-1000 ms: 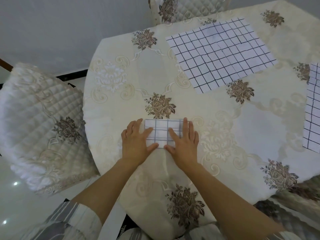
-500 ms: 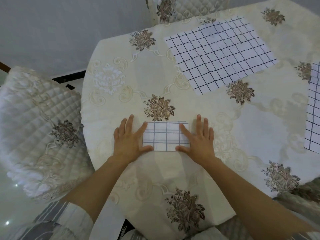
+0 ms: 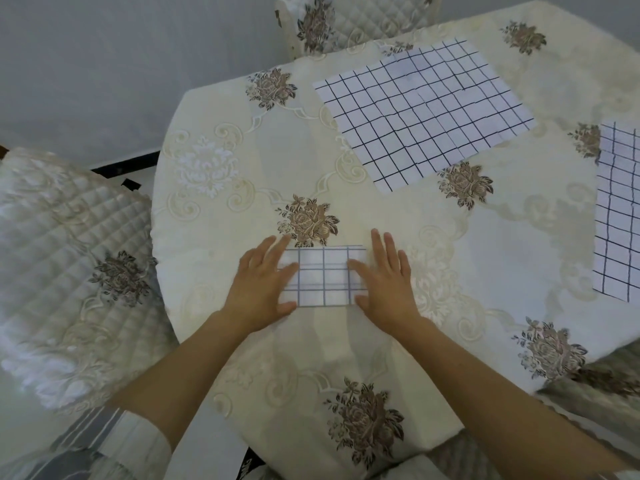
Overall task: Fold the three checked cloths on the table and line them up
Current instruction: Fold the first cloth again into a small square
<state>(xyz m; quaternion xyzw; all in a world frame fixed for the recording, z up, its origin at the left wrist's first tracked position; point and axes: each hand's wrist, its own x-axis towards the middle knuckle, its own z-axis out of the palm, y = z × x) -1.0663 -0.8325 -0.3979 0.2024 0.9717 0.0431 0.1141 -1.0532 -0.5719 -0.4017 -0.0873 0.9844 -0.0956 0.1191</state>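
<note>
A small folded checked cloth [image 3: 323, 277] lies near the table's front edge. My left hand [image 3: 261, 284] rests flat on its left side, fingers spread. My right hand [image 3: 382, 277] lies flat on its right side in the same way. Neither hand grips anything. A second checked cloth [image 3: 424, 109] lies unfolded and flat at the far middle of the table. A third checked cloth [image 3: 618, 209] lies unfolded at the right, cut off by the frame edge.
The table [image 3: 485, 258] wears a cream cloth with brown flower motifs. A quilted chair [image 3: 69, 271] stands at the left, another chair [image 3: 346, 19] at the far side. A further chair cushion [image 3: 595, 393] shows at the lower right.
My hands slid apart from the middle of the folded cloth to its two sides, then came slightly back in. The folded cloth stays in place. The other two cloths have not moved.
</note>
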